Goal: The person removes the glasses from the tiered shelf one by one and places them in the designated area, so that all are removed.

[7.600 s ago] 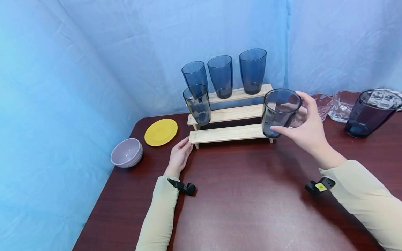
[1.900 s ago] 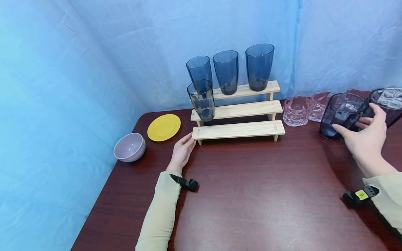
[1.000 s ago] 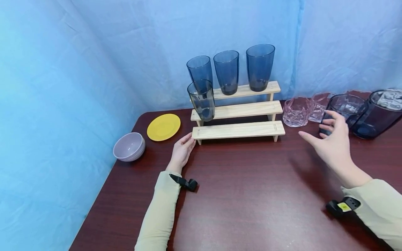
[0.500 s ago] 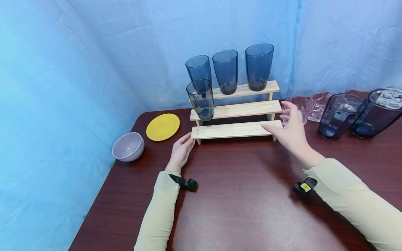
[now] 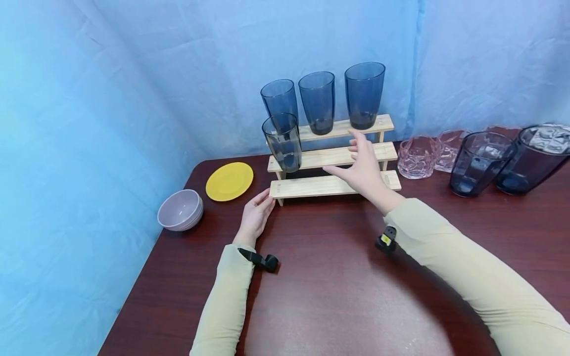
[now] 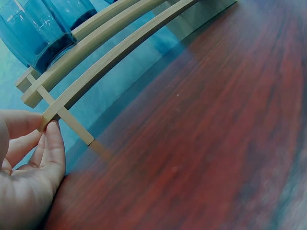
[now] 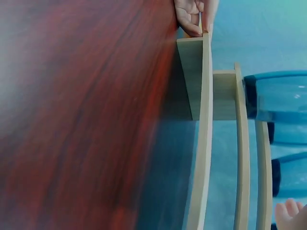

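Note:
A three-tier wooden rack [image 5: 311, 188] stands on the table, with my left hand [image 5: 256, 217] pinching the left end of its lowest shelf between thumb and fingers. My right hand [image 5: 362, 170] hovers in front of the middle shelf, thumb and fingers spread with nothing between them. On the middle shelf's left end is a blue-grey glass tumbler [image 5: 285, 146]. Along the top shelf stand three more, a left tumbler [image 5: 278, 96], a middle tumbler [image 5: 318, 101] and a right tumbler [image 5: 365, 94]. The right wrist view catches only the right fingertips [image 7: 290, 211] at its lower corner.
Right of the rack are clear faceted glasses [image 5: 416, 158], then a dark tumbler [image 5: 476, 168] beside another dark tumbler [image 5: 521, 168] with a clear glass showing at its mouth. A yellow plate [image 5: 229, 181] and lilac bowls [image 5: 180, 210] sit left. Blue cloth [image 5: 200, 49] hangs behind.
Earlier my right hand held a tumbler by the rack; that tumbler now stands at the right. The hand has let go and come back left, empty. My left hand keeps its place.

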The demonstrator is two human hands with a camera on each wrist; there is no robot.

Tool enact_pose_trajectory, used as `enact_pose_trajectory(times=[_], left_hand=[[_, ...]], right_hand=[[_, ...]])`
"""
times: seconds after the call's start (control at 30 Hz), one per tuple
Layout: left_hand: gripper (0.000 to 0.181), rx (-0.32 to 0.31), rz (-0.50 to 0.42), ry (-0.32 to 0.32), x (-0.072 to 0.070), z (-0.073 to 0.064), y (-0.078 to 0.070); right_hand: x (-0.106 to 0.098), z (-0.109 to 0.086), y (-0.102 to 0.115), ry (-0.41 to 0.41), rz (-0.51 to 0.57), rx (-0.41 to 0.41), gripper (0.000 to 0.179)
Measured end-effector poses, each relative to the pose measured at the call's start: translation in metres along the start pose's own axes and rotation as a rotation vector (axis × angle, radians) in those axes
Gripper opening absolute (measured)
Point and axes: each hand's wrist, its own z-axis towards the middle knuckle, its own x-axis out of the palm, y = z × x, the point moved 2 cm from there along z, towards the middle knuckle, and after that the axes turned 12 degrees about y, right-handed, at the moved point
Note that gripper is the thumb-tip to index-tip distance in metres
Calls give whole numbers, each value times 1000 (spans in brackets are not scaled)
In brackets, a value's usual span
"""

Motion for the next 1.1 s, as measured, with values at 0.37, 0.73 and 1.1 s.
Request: enact_pose_trajectory(times=[0.37, 0.73, 1.1], left_hand=[[43, 7, -11, 3, 0, -1, 1], [43, 0, 0, 8, 0, -1, 0], [43, 8, -13, 6, 1, -2, 0]], right_hand=[[32, 38, 22, 132, 27, -61, 108], [40, 57, 38, 255, 44, -60, 110], [47, 59, 41, 305, 11, -80, 102]])
